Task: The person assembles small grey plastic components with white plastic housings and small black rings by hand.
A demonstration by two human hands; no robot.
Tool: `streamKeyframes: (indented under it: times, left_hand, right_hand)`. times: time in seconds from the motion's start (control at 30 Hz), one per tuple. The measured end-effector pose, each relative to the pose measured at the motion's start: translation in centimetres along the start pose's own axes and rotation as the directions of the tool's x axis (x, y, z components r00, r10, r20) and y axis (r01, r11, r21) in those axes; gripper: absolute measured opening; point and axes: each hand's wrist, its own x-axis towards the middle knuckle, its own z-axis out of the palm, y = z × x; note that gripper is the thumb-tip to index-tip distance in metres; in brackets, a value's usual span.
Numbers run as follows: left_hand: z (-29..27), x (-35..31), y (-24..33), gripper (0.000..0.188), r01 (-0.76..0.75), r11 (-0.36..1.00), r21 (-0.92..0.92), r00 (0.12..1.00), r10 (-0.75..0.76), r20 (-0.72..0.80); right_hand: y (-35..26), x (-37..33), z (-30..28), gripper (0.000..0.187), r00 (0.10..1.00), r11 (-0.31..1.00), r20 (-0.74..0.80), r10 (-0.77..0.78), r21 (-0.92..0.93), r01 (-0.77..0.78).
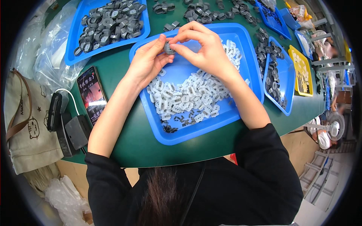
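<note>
Above the far part of a blue tray (169, 136), my left hand (151, 60) and my right hand (201, 47) meet at a small round grey plastic part (169, 48). The left fingers grip it from the left and below. My right thumb and index finger close on its right side, partly covering it. Many white translucent plastic pieces (184, 94) lie heaped in the tray below, with small black bits (170, 129) at the near left corner. Whether my right fingers also pinch a tiny piece cannot be made out.
A blue tray of grey round parts (109, 26) stands far left; more grey parts (205, 13) lie on the green table (132, 150). A phone (92, 94), a dark box (78, 132) and a cloth bag (32, 124) are left. Blue (288, 75) and yellow (310, 75) trays stand right.
</note>
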Motion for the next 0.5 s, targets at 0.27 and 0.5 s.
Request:
streamKeyframes:
  times: [0.27, 0.5]
  left_hand:
    - [0.4, -0.2, 0.0, 0.030, -0.143, 0.973, 0.180, 0.983, 0.161, -0.087]
    - [0.3, -0.1, -0.5, 0.025, -0.149, 0.954, 0.259, 0.973, 0.188, -0.131]
  right_hand:
    - [0.2, 0.0, 0.4, 0.017, 0.997, 0.999, -0.079, 0.025, -0.037, -0.028]
    - [0.3, 0.0, 0.1, 0.022, 0.976, 0.969, 0.032, 0.217, 0.114, -0.219]
